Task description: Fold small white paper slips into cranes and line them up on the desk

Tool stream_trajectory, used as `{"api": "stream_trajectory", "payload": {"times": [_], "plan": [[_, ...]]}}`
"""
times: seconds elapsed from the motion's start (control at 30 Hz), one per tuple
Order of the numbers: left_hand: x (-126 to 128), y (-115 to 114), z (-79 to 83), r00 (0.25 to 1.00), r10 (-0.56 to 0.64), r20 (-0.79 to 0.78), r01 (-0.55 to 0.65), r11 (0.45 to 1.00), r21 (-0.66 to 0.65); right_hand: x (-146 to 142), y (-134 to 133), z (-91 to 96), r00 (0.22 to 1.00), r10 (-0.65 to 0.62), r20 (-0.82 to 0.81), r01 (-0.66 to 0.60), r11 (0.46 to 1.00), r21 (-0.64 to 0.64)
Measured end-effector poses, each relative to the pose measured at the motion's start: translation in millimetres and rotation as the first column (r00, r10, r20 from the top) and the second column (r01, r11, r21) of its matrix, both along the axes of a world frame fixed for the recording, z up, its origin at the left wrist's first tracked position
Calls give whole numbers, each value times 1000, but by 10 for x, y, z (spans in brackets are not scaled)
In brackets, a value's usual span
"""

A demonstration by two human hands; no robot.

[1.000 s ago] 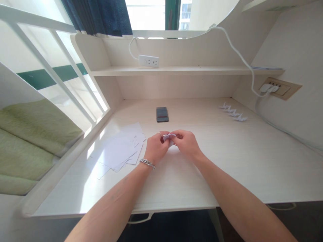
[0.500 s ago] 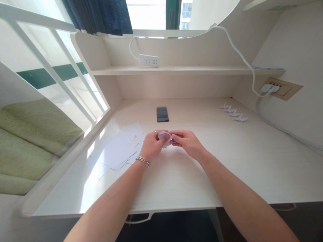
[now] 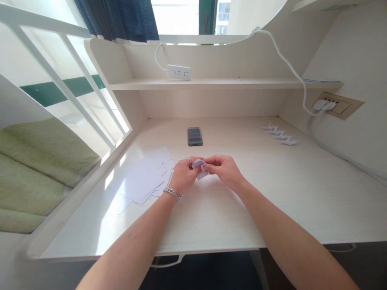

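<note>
The small folded white paper (image 3: 202, 174) is sitting between the fingertips of both hands, around the middle of the tabletop (image 3: 272, 193) — whether it is touching the surface is hard to tell. It is lying rightward of the left hand (image 3: 184, 175) and leftward of the right hand (image 3: 225, 167), with the left hand covering more of it; its long axis is not showing clearly. The left hand is gripping the paper, and the right hand is pinching its right side. The paper is looking thin, matt and creased, one flap angling upward. Toward the left edge, loose white sheets (image 3: 142, 171) are overlapping flat, partly sunlit. A dark, rectangular object (image 3: 195, 137) is lying beyond the hands, toward the back edge. Near the back right corner, sharp-pointed paper birds (image 3: 288, 141) are standing in a slanting row — crisp and white against pale, faintly grained boarding.
</note>
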State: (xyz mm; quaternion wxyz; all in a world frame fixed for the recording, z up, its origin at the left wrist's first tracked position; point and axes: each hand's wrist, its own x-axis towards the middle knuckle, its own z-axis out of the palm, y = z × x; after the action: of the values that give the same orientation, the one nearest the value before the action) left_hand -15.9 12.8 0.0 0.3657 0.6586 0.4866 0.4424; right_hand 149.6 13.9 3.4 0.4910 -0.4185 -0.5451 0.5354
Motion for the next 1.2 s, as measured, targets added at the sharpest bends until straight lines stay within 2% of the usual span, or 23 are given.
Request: {"api": "stream_trajectory", "payload": {"times": [0.1, 0.23, 0.3, 0.4, 0.77, 0.97, 1.1, 1.2], "plan": [[17, -2, 1, 999, -8, 32, 9, 999, -40, -3, -1, -10, 997, -53, 60, 49, 997, 62], [58, -17, 39, 974, -6, 228, 49, 982, -185, -12, -27, 2, 975, -162, 154, 139, 979, 146], [80, -36, 80, 949, 6, 314, 72, 969, -235, -20, -40, 10, 968, -191, 162, 162, 971, 174], [97, -56, 122, 934, -13, 358, 108, 963, -248, -30, -49, 16, 968, -203, 148, 174, 966, 190], [69, -23, 51, 940, -27, 339, 117, 962, -246, -19, -41, -1, 971, -172, 169, 141, 973, 181], [70, -26, 55, 970, -99, 222, 140, 974, -177, -17, -54, 3, 944, -211, 254, 130, 945, 299], [69, -34, 70, 983, -107, 150, 137, 968, -210, -28, -52, -9, 915, -275, 294, 153, 914, 377], [71, -41, 75, 986, -104, 132, 133, 963, -236, -34, -57, -13, 911, -286, 297, 167, 915, 368]]}}
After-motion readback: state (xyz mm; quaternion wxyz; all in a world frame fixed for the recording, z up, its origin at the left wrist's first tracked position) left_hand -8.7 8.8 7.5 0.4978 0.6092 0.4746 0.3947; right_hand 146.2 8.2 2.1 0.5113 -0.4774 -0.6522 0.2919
